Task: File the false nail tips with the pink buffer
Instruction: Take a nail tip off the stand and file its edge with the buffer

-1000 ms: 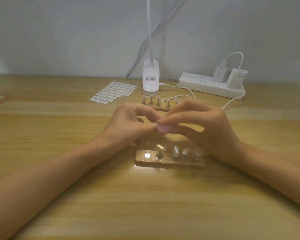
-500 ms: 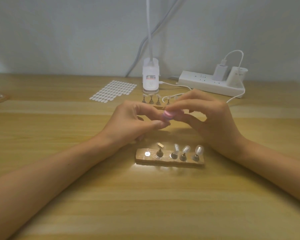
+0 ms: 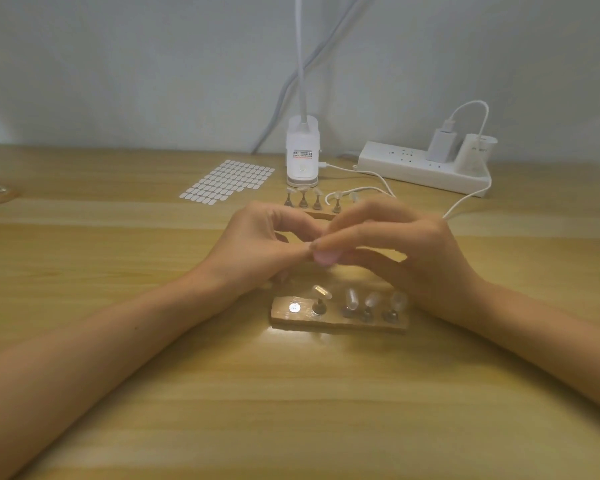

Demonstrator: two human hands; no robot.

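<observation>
My right hand (image 3: 406, 251) pinches the small pink buffer (image 3: 324, 257) between thumb and fingers at the middle of the table. My left hand (image 3: 257, 247) meets it fingertip to fingertip, thumb and forefinger pinched together on something too small and hidden to make out, likely a nail tip. Just below the hands lies a wooden holder (image 3: 340, 315) with several clear false nail tips (image 3: 352, 298) standing on metal pegs; its leftmost magnet spot is bare. A second wooden holder (image 3: 317, 215) with several more nail tips (image 3: 303, 199) lies behind the hands.
A white lamp base (image 3: 302, 157) stands at the back centre with its cable trailing right. A sheet of small adhesive tabs (image 3: 227, 181) lies to its left. A white power strip (image 3: 423, 168) with plugs sits at the back right.
Both hands have dropped back down toward me after rising half a second ago, and the pink buffer has shifted with my right hand against the left fingertips.
</observation>
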